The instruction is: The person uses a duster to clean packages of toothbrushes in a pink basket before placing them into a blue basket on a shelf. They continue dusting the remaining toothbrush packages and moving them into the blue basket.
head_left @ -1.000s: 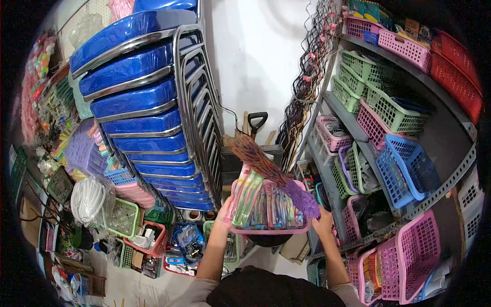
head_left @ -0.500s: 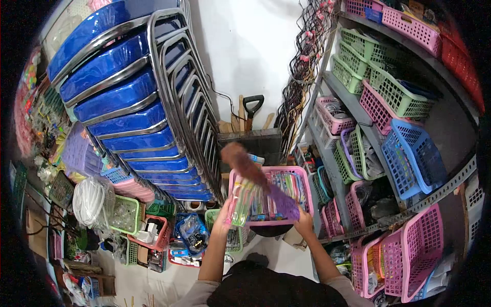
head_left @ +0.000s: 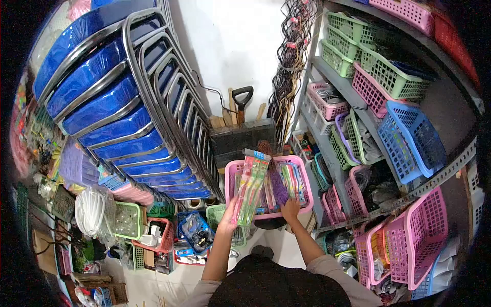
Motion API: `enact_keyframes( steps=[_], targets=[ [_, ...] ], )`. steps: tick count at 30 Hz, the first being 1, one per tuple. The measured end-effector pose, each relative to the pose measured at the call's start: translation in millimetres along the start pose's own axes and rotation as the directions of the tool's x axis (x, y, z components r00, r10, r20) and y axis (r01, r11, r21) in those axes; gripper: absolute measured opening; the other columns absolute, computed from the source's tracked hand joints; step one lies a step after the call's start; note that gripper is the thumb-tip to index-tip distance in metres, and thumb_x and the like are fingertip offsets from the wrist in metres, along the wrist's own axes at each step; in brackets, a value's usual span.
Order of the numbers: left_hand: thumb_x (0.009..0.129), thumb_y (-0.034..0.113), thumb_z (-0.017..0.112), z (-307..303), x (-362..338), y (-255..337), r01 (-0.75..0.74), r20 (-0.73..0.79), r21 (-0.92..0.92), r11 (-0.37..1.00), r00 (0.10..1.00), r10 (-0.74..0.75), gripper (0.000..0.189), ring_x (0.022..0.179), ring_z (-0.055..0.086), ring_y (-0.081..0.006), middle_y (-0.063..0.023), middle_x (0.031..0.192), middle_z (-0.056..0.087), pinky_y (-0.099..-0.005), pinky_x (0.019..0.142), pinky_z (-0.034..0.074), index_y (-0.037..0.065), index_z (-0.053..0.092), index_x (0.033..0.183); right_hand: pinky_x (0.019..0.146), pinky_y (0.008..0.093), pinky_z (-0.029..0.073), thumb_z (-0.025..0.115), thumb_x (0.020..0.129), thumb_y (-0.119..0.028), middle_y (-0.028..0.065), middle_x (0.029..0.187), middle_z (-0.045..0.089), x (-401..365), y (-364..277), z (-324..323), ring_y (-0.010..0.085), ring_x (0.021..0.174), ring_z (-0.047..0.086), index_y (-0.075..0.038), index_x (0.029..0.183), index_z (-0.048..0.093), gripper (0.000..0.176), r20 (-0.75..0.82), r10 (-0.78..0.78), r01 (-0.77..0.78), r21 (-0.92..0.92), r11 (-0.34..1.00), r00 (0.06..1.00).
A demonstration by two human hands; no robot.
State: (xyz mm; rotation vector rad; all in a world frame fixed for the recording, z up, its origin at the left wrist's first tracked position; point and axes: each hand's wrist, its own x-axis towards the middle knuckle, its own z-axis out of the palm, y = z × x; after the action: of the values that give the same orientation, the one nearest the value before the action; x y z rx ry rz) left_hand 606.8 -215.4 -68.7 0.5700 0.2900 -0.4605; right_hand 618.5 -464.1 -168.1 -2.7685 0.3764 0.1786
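Note:
My left hand (head_left: 229,217) is closed round a bunch of toothbrushes in clear packets (head_left: 251,187), pink and green, tilted up over the left side of a pink basket (head_left: 308,184). My right hand (head_left: 290,211) is closed at the near end of a fluffy duster (head_left: 279,193), purple close to the hand and brown towards its far end. The duster lies across the basket's inside, its handle hidden by my fingers. More colourful toothbrush packets (head_left: 292,180) stand in the basket on both sides of it.
A tall stack of blue chairs (head_left: 117,123) rises at left. On the right, a metal shelf (head_left: 335,82) carries green, pink and blue baskets (head_left: 409,146). Behind the pink basket are a shovel handle (head_left: 242,97) and a dark box (head_left: 240,135). Baskets of small goods (head_left: 194,230) crowd the floor.
The duster has swung from above the basket down into it. The toothbrush packets in my left hand have been raised and turned more upright. My view has shifted slightly right.

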Motion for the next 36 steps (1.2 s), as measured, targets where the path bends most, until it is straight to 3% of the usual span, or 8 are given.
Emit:
enact_keyframes(
  steps=[3, 7, 9, 15, 20, 26, 27, 36],
  targets=[
    [0.092, 0.034, 0.048, 27.7, -9.2, 4.2, 0.01, 0.045, 0.02, 1.0, 0.999, -0.011, 0.04, 0.091, 0.062, -0.0225, -0.0105, 0.106, 0.061, -0.0378, 0.076, 0.053, 0.006, 0.051, 0.119, 0.091, 0.0455, 0.035, 0.068, 0.072, -0.035, 0.0175, 0.114, 0.051, -5.4, -5.2, -1.5, 0.0357, 0.105, 0.046, 0.001, 0.112, 0.052, 0.056, -0.222, 0.109, -0.114, -0.011, 0.993, 0.969],
    [0.092, 0.035, 0.046, 55.6, 0.5, 2.3, -0.025, 0.042, 0.025, 0.999, 0.999, 0.024, 0.043, 0.095, 0.061, -0.0235, -0.011, 0.111, 0.06, -0.0371, 0.082, 0.051, 0.007, 0.049, 0.124, 0.094, 0.0438, 0.034, 0.065, 0.077, -0.037, 0.0205, 0.114, 0.05, -12.8, -27.6, -63.1, 0.034, 0.102, 0.049, 0.002, 0.121, 0.047, 0.061, -0.205, 0.184, -0.141, 0.208, 0.968, 0.961],
    [0.093, 0.035, 0.045, 69.1, 4.6, 1.4, 0.101, 0.007, 0.057, 0.993, 0.995, -0.101, 0.042, 0.095, 0.061, -0.0239, -0.0112, 0.112, 0.06, -0.0378, 0.084, 0.05, 0.006, 0.049, 0.123, 0.09, 0.0381, 0.039, 0.065, 0.079, -0.026, 0.0183, 0.114, 0.049, -4.6, -26.1, -82.0, 0.0286, 0.1, 0.05, -0.001, 0.123, 0.045, 0.054, -0.382, -0.005, 0.253, 0.601, 0.758, 0.924],
    [0.093, 0.034, 0.045, 110.5, 37.2, -30.7, 0.088, 0.245, 0.164, 0.983, 0.961, -0.127, 0.043, 0.096, 0.06, -0.0199, -0.0097, 0.113, 0.058, -0.0345, 0.083, 0.049, 0.006, 0.046, 0.126, 0.077, 0.0293, 0.044, 0.065, 0.08, -0.016, 0.0097, 0.107, 0.048, -59.7, -46.9, -200.9, 0.018, 0.089, 0.05, -0.006, 0.124, 0.043, 0.051, -0.461, 0.02, 0.416, 0.818, 0.397, 0.887],
    [0.096, 0.022, 0.04, 210.0, -2.2, -55.5, -0.157, 0.469, 0.304, 0.94, 0.883, -0.004, 0.046, 0.118, 0.044, -0.0164, -0.0065, 0.13, 0.043, -0.0306, 0.096, 0.039, 0.008, 0.027, 0.138, 0.091, 0.0353, 0.039, 0.068, 0.076, -0.016, 0.0127, 0.116, 0.046, -111.0, -42.0, -252.9, 0.0256, 0.107, 0.047, -0.009, 0.126, 0.044, 0.056, -0.648, -0.064, 0.513, 0.536, 0.671, 0.759],
    [0.097, 0.023, 0.031, 245.4, 12.0, -108.7, 0.084, 0.626, 0.219, 0.972, 0.752, -0.206, 0.045, 0.121, 0.042, -0.0245, -0.0116, 0.133, 0.039, -0.0397, 0.099, 0.037, 0.011, 0.019, 0.139, 0.095, 0.047, 0.037, 0.072, 0.068, -0.032, 0.017, 0.132, 0.037, -142.4, -12.3, -290.1, 0.0399, 0.114, 0.041, -0.014, 0.129, 0.044, 0.069, -0.644, -0.04, 0.306, 0.308, 0.901, 0.764],
    [0.098, 0.025, 0.028, 249.6, 17.3, -117.1, 0.229, 0.705, 0.147, 0.962, 0.659, -0.264, 0.044, 0.121, 0.043, -0.0247, -0.0119, 0.132, 0.039, -0.0404, 0.097, 0.038, 0.014, 0.017, 0.139, 0.095, 0.047, 0.037, 0.072, 0.068, -0.032, 0.017, 0.132, 0.037, -147.4, -8.1, -297.6, 0.0399, 0.114, 0.041, -0.014, 0.129, 0.044, 0.069, -0.658, -0.016, 0.287, 0.307, 0.908, 0.753],
    [0.096, 0.034, 0.03, 341.9, 34.1, -153.2, -0.146, 0.884, 0.383, 0.912, 0.346, -0.315, 0.056, 0.13, 0.029, -0.0246, -0.0117, 0.145, 0.02, -0.0401, 0.106, 0.023, 0.012, 0.006, 0.142, 0.092, 0.037, 0.042, 0.068, 0.068, -0.011, 0.0175, 0.12, 0.048, -164.1, 47.0, -362.4, 0.0339, 0.109, 0.05, -0.007, 0.121, 0.053, 0.055, -0.81, 0.214, 0.246, 0.399, 0.883, 0.546]
  ],
)
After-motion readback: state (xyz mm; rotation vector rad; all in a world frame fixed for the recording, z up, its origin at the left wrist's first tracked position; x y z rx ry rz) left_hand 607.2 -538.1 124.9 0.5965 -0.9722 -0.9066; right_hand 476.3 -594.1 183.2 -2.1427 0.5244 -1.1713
